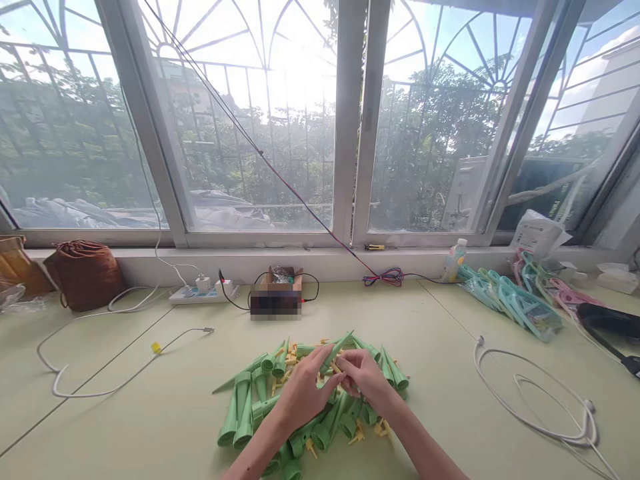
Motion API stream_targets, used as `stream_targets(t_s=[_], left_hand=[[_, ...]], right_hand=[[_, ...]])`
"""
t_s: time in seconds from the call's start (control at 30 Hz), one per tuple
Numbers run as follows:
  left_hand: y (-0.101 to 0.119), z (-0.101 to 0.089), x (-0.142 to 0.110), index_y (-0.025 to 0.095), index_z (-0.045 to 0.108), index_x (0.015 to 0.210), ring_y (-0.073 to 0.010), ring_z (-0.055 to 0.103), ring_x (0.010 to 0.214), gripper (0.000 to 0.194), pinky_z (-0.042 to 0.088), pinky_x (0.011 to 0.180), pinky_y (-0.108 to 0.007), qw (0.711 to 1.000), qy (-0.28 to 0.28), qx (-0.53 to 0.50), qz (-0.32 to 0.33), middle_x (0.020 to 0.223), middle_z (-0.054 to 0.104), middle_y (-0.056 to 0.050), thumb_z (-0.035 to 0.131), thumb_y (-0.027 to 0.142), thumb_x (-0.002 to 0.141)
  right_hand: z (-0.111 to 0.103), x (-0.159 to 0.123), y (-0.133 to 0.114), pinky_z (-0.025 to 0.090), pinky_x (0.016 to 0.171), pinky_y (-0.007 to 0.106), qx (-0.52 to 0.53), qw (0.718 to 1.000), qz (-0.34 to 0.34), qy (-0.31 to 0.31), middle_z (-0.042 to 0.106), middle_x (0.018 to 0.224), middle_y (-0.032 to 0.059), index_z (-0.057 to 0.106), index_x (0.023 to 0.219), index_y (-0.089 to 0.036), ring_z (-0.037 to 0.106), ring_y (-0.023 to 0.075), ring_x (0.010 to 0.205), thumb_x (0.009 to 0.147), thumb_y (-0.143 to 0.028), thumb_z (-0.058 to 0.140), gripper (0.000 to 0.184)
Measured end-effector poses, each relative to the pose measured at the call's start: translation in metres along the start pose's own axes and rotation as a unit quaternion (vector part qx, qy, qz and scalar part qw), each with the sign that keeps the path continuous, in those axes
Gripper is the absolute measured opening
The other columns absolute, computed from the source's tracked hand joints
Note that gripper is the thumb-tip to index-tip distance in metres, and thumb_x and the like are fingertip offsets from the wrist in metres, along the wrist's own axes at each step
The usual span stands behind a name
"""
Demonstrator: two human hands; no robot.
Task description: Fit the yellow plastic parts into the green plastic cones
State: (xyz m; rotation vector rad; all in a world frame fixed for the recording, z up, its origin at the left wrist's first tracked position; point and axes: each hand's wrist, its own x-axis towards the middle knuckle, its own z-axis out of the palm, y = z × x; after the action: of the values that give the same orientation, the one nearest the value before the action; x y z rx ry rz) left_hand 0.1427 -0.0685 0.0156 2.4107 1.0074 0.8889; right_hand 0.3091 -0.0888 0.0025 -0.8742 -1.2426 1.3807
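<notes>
Before me on the table lies a loose pile of green plastic cone-shaped spikes (243, 410), with small yellow plastic pieces (359, 433) scattered among them. My left hand (305, 387) is closed around one green spike (341, 347), whose pointed end slants up to the right. Close against it, my right hand (367, 377) pinches a small yellow piece (336, 367) at the spike's side. Whether that piece sits in the spike or only touches it, I cannot tell. Both hands are above the pile and hide its middle.
A power strip (203, 292), a small box (285, 287) and a brown drawstring bag (87, 273) stand along the window wall. White cables (120, 388) lie at left, and a coiled white cable (535, 393) at right. Pastel hangers (525, 300) and a bottle (454, 260) are at back right.
</notes>
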Motion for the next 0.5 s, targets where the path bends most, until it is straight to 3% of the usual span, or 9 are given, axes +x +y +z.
stream_targets(t_s=[0.5], left_hand=[[0.0002, 0.0, -0.0003, 0.025, 0.054, 0.131, -0.0227, 0.066, 0.086, 0.044, 0.057, 0.073, -0.034, 1.0, 0.013, -0.006, 0.008, 0.124, 0.064, -0.011, 0.055, 0.04, 0.09]], right_hand=[[0.0014, -0.0013, -0.0028, 0.022, 0.034, 0.022, -0.011, 1.0, -0.003, -0.001, 0.044, 0.042, -0.0056, 0.054, 0.057, -0.017, 0.032, 0.0054, 0.034, 0.078, -0.061, 0.065, 0.05]])
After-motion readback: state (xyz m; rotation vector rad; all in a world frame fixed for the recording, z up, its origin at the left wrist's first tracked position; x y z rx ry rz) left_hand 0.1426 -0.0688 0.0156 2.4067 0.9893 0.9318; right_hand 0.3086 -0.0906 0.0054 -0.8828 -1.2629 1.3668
